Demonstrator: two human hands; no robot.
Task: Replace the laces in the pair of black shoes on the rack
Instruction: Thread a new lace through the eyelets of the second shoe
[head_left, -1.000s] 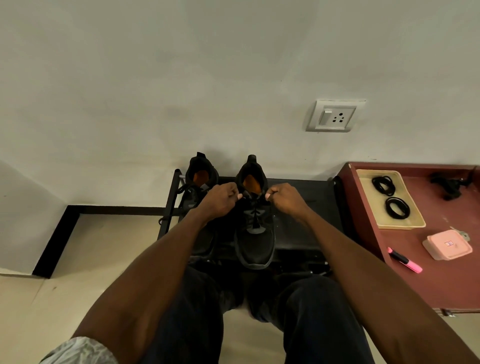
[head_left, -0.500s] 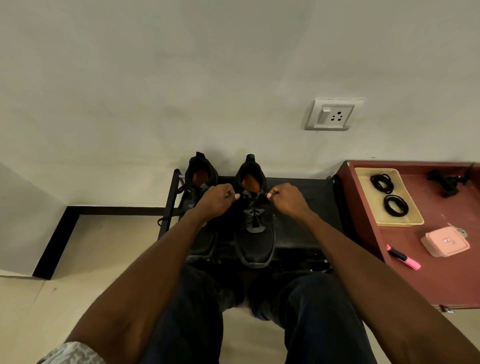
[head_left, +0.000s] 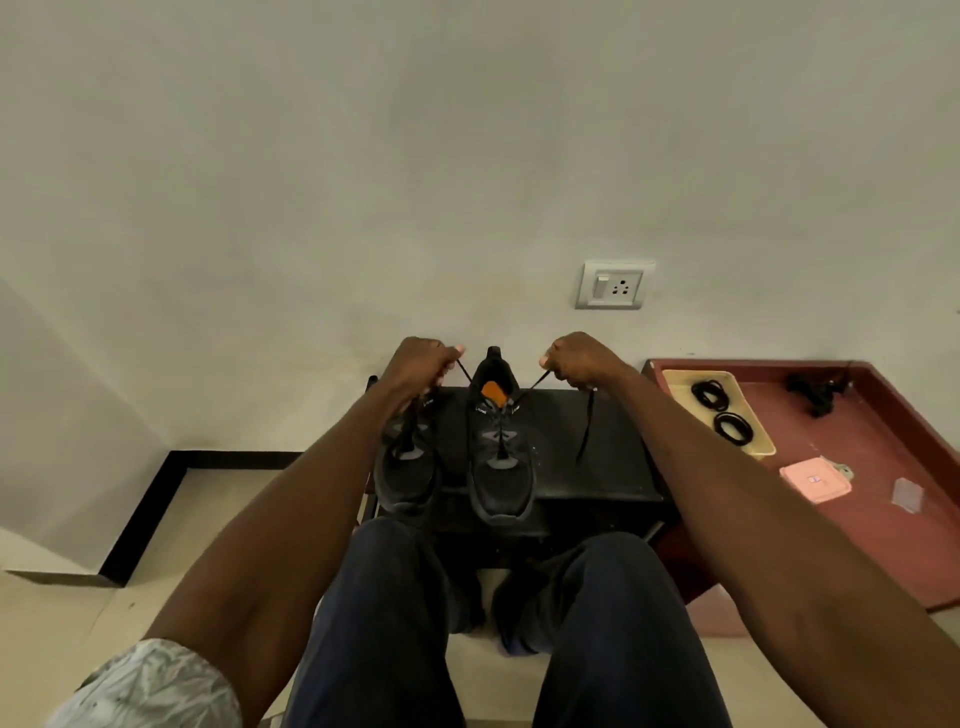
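Shoe (head_left: 500, 457) toe toward viewer, left hand (head_left: 422, 364) — right hand (head_left: 581, 359) — pinching lace ends

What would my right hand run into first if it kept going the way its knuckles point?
Probably the wall: the right hand points forward over the rack; nothing between shows, though depth is unclear.

The person is wearing dark navy trousers (head_left: 597, 649), showing at the bottom centre of the frame, and a pale, crumpled short sleeve (head_left: 150, 686), showing at lower left; both forearms are bare.
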